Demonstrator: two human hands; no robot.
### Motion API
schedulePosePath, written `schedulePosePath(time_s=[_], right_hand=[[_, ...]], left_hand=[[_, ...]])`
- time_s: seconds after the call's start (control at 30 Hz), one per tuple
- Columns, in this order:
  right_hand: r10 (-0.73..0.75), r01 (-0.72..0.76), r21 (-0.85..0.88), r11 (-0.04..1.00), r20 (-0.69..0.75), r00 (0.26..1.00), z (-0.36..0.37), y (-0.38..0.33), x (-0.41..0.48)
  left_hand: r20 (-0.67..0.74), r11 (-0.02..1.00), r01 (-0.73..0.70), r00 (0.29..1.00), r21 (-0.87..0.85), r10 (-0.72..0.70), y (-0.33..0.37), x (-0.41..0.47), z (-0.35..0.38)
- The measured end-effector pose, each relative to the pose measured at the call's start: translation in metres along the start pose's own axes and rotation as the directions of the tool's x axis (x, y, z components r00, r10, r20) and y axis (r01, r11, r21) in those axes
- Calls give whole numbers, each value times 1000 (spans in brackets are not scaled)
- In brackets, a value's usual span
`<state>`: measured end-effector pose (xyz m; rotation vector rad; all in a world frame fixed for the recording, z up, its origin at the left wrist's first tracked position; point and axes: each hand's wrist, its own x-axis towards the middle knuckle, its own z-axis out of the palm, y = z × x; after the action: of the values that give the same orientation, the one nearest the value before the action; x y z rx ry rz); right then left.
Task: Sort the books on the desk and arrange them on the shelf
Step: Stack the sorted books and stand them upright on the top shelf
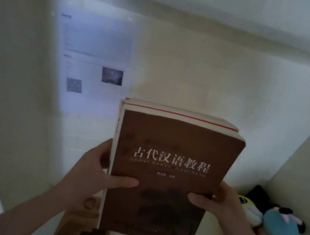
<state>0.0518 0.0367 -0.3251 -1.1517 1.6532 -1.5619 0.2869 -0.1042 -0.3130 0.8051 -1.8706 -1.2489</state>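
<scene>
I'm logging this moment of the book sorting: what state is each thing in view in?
Brown book: closed, cover facing the camera, held up at the front of a stack.
Books behind it: closed, pressed against its back.
Left hand: grips the stack's left edge, thumb on the cover.
Right hand: grips the right edge, thumb on the cover.
Plush toys: lying in the right corner, untouched.
Paper sheets: flat on the wall.

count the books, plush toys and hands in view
books: at least 2, brown book in front, red-edged book behind; blur hides more
plush toys: at least 2, blue toy, white toy
hands: 2, left hand, right hand, both gripping the books
total: at least 6
</scene>
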Motion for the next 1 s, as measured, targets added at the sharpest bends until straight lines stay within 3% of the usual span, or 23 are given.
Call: schedulePosePath(time_s=[0.27, 1.0], right_hand=[[-212, 214, -1, 977, 114, 971, 27, -84, -8], [-431, 444, 16, 896, 271, 860, 87, -218, -17]], left_hand=[[-142, 986, -130, 979, 101, 143, 72, -29, -53], [-339, 944, -288, 882, 158, 326, 177, -85, -152]])
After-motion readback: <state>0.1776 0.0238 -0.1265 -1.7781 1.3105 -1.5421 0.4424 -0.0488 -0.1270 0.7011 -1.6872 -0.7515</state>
